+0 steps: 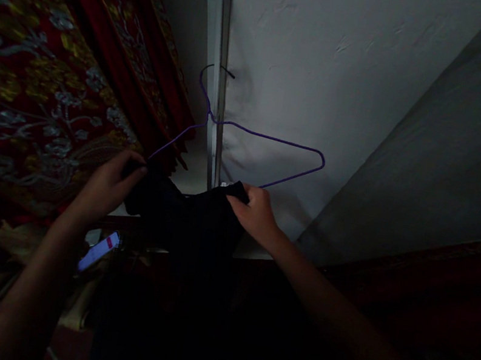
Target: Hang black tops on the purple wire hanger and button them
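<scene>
A dark garment (196,222), nearly black in the dim light, is stretched between my two hands. My left hand (116,181) is closed on its left upper edge, close to where the purple wire hanger (275,139) goes into the cloth. With thumb and fingers pinched, my right hand (255,208) grips the upper edge on the other side. The hanger's left arm runs down to the cloth by my left hand, while its right shoulder is bare and sticks out above my right hand. Darkness hides the garment's lower part and its exact kind.
Red cloth (69,71) with gold and silver embroidery hangs at the left. Behind the hanger, a metal strip (222,29) runs down beside a pale panel (331,78). A lit phone (98,251) lies at lower left among items too dark to name.
</scene>
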The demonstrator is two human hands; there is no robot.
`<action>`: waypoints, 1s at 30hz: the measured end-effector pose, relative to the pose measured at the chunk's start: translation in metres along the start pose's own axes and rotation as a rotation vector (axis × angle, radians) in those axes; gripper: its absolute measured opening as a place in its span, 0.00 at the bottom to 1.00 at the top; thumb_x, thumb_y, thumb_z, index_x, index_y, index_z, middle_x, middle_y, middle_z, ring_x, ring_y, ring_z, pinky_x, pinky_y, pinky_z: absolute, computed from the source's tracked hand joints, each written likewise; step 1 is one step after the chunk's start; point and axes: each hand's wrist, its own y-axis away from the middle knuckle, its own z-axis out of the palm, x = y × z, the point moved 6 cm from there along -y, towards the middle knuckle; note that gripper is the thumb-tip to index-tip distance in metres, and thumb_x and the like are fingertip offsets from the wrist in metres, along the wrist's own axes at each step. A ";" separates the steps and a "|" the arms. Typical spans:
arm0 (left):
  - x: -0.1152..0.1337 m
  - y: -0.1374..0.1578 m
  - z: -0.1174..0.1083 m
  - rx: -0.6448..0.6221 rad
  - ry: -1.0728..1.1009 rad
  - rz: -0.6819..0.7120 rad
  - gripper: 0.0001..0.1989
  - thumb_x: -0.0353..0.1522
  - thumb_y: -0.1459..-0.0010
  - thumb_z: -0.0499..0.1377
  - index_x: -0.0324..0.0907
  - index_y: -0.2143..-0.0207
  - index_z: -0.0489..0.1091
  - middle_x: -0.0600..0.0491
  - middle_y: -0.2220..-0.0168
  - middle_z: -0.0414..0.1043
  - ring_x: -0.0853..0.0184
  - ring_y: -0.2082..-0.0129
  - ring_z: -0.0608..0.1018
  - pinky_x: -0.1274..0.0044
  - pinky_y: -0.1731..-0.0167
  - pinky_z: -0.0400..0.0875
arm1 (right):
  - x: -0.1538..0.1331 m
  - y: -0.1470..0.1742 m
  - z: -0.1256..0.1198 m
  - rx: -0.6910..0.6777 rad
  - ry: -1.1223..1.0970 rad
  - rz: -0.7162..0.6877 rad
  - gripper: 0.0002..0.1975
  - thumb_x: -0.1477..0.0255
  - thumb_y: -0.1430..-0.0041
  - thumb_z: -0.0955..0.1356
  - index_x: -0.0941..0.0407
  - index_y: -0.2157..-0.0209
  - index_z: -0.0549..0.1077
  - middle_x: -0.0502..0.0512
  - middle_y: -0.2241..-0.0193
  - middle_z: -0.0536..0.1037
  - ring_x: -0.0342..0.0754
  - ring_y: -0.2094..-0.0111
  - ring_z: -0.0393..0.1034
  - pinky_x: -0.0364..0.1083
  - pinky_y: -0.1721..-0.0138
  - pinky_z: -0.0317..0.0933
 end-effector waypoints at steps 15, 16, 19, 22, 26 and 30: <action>0.003 0.019 -0.011 0.077 0.091 -0.006 0.13 0.43 0.42 0.61 0.45 0.62 0.69 0.55 0.68 0.71 0.64 0.68 0.72 0.74 0.65 0.67 | 0.000 -0.001 0.000 -0.088 -0.020 0.047 0.10 0.70 0.44 0.67 0.56 0.78 0.70 0.47 0.81 0.69 0.43 0.77 0.63 0.42 0.75 0.53; 0.000 0.016 -0.013 0.131 0.161 -0.030 0.13 0.43 0.43 0.62 0.45 0.61 0.69 0.55 0.68 0.70 0.65 0.68 0.72 0.74 0.66 0.67 | 0.000 0.000 0.001 -0.087 -0.029 0.048 0.10 0.70 0.44 0.66 0.56 0.78 0.70 0.47 0.81 0.69 0.43 0.77 0.63 0.42 0.75 0.54; -0.010 0.008 -0.004 0.151 0.276 -0.061 0.14 0.41 0.45 0.63 0.44 0.60 0.68 0.55 0.67 0.68 0.65 0.67 0.72 0.74 0.65 0.68 | -0.008 0.003 -0.002 -0.096 -0.020 -0.002 0.08 0.71 0.44 0.66 0.56 0.77 0.71 0.47 0.79 0.70 0.43 0.75 0.65 0.42 0.72 0.56; -0.010 0.003 0.008 0.080 0.262 0.002 0.16 0.37 0.47 0.63 0.43 0.57 0.67 0.54 0.62 0.69 0.64 0.61 0.73 0.73 0.59 0.70 | -0.015 0.005 -0.009 -0.136 0.012 -0.054 0.07 0.73 0.45 0.66 0.56 0.76 0.70 0.46 0.79 0.70 0.43 0.75 0.65 0.42 0.71 0.55; 0.002 0.002 0.015 0.004 0.344 0.075 0.27 0.31 0.51 0.61 0.43 0.47 0.63 0.52 0.58 0.68 0.63 0.57 0.73 0.74 0.60 0.71 | -0.019 0.007 -0.013 -0.175 0.010 -0.080 0.06 0.74 0.46 0.65 0.55 0.76 0.70 0.46 0.78 0.70 0.43 0.73 0.65 0.42 0.71 0.55; 0.030 -0.003 0.007 0.034 0.339 0.161 0.24 0.29 0.48 0.57 0.43 0.47 0.65 0.53 0.62 0.68 0.65 0.64 0.72 0.76 0.65 0.69 | -0.015 0.008 -0.004 -0.224 -0.052 -0.071 0.06 0.75 0.45 0.65 0.55 0.75 0.70 0.46 0.76 0.73 0.44 0.72 0.67 0.42 0.69 0.58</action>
